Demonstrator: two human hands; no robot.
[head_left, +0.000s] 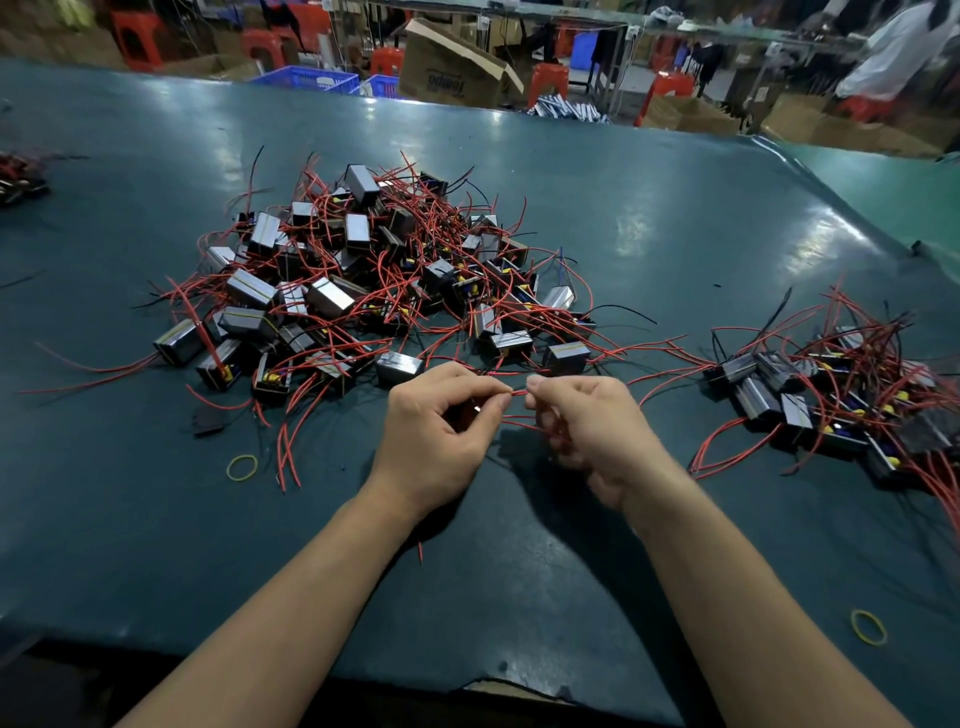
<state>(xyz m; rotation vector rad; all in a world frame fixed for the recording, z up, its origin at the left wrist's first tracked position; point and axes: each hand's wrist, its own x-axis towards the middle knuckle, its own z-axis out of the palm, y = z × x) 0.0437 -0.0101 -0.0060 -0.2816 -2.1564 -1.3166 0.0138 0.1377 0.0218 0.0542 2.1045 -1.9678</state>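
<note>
Just before the big pile (374, 280), left hand (441, 436) and right hand (587, 436) each pinch the red wires (519, 393), apparently twisting them together; next, probably banding the bundle.

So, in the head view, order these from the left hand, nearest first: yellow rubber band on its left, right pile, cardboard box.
1. yellow rubber band, left of the left hand
2. right pile, far right
3. cardboard box, beyond the table
</note>
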